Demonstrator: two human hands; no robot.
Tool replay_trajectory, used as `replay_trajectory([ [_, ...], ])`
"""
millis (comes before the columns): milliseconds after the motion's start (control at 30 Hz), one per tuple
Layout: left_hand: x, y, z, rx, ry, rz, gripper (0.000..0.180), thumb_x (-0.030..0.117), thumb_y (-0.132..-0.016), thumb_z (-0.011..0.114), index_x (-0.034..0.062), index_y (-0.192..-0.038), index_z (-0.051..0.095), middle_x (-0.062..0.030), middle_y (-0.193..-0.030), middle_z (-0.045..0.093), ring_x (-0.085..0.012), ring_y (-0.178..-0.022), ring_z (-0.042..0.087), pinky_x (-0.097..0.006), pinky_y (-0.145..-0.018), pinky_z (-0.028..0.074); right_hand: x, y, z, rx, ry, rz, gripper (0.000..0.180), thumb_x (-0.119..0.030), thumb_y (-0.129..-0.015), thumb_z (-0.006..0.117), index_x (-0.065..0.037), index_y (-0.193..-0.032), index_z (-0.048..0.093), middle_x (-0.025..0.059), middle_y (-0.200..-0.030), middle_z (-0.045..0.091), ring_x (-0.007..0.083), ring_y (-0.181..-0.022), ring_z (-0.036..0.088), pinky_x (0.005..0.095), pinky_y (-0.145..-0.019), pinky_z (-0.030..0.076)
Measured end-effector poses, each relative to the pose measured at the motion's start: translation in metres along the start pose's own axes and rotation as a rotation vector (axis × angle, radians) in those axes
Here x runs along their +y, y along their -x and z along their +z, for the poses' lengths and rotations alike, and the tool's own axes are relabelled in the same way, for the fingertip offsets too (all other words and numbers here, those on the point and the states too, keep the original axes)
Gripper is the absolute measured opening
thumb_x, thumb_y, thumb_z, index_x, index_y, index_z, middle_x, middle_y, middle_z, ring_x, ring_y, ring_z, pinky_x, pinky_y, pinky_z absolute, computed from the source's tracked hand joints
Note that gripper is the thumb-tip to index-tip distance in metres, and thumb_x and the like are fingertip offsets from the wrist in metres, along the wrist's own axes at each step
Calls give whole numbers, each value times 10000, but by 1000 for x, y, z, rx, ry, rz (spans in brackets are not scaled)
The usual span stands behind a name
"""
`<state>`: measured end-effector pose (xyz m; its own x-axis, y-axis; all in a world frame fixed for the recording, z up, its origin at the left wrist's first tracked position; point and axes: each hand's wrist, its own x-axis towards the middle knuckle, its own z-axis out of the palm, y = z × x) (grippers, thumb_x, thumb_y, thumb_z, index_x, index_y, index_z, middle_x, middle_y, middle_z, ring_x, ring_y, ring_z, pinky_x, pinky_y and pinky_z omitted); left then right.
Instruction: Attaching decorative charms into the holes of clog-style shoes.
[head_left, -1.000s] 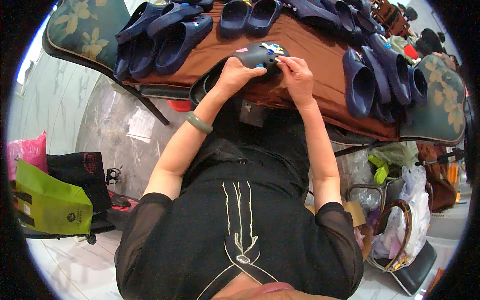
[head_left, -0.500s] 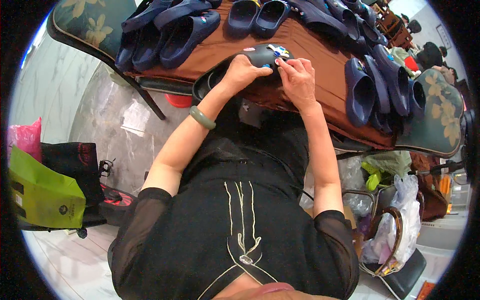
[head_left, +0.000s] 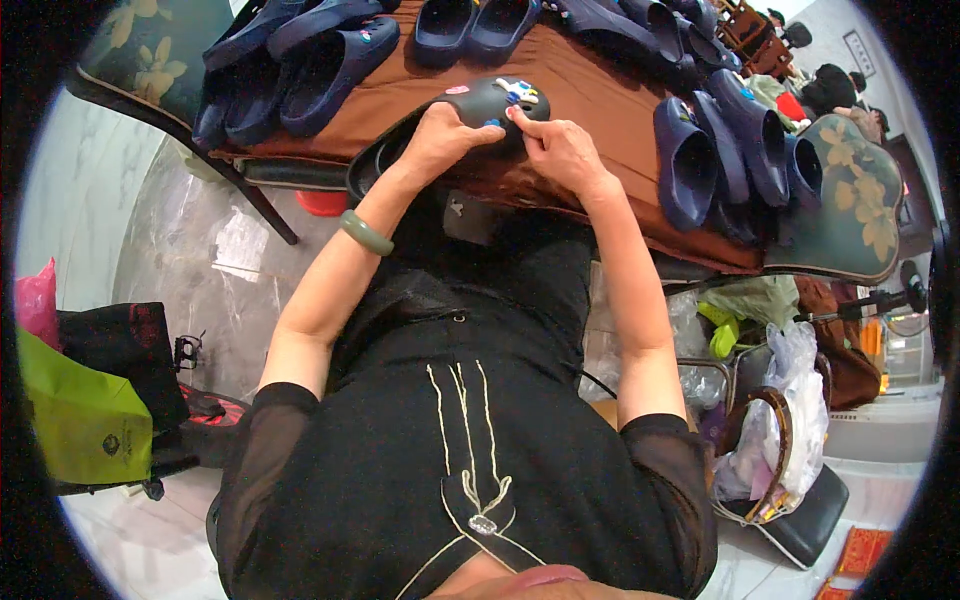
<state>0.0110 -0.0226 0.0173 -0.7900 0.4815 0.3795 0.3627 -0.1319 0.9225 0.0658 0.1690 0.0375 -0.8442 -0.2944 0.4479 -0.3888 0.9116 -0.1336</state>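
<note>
A dark grey clog (head_left: pixel 472 108) is held at the table's near edge, its toe turned away from me. My left hand (head_left: pixel 437 140) is closed around its side, with the thumb across the top beside a blue shoe charm (head_left: pixel 493 124). From the right, my right hand (head_left: pixel 562 150) reaches over the toe, its index fingertip pressed on a small red-and-white shoe charm (head_left: pixel 511 113) and its other fingers curled. A larger white-and-blue charm (head_left: pixel 516 91) and a pink charm (head_left: pixel 457 89) also sit on the clog. The inside of the clog is mostly hidden.
Several navy clogs (head_left: pixel 335 82) stand at the left of the brown table cover (head_left: pixel 610 120); more navy clogs (head_left: pixel 687 165) are at the right. Flowered chairs (head_left: pixel 850 215) flank the table. A green bag (head_left: pixel 85 410) is at lower left, plastic bags (head_left: pixel 790 400) at lower right.
My right index finger has straightened from a pinch and now presses on the small charm. The whole view has shifted, so table, clog and hands appear further left and slightly higher.
</note>
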Motion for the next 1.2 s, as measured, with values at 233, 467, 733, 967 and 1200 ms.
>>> replay_trajectory([
  [233,13,4,0,-24,65,-26,275,54,-734,680,-3,-995,616,-1,-928,602,-96,-839,558,-239,-770,452,2,4,3,-177,-458,365,441,-59,-793,489,-231,-1184,602,214,-795,616,376,-734,611,453,-697,488],
  [467,10,-1,-1,-18,76,-40,260,78,-733,690,-1,-971,622,-7,-920,603,-93,-829,562,-243,-758,453,4,1,13,62,-262,86,463,-14,-802,514,-231,-1205,588,238,-655,402,210,-461,380,310,-527,413],
  [733,2,-14,-8,-79,90,-154,308,104,-740,714,-1,-1018,634,-10,-942,644,-91,-840,572,-249,-792,452,11,2,3,-141,-757,442,464,-23,-805,486,-242,-1196,607,64,-587,567,93,-456,464,280,-485,459],
  [967,-5,-21,-8,-59,66,-247,281,95,-741,703,-9,-998,662,-19,-928,660,-101,-826,587,-250,-779,460,17,-19,-13,-337,-822,603,312,-147,-842,619,-221,-1144,647,0,-575,553,37,-463,454,237,-418,414],
  [1200,-3,-15,-8,-76,28,-134,274,98,-749,702,7,-1003,654,1,-921,654,-93,-832,577,-248,-786,456,9,-17,-4,-205,-246,154,316,-162,-870,544,-173,-1181,596,183,-728,598,261,-640,495,367,-621,443],
])
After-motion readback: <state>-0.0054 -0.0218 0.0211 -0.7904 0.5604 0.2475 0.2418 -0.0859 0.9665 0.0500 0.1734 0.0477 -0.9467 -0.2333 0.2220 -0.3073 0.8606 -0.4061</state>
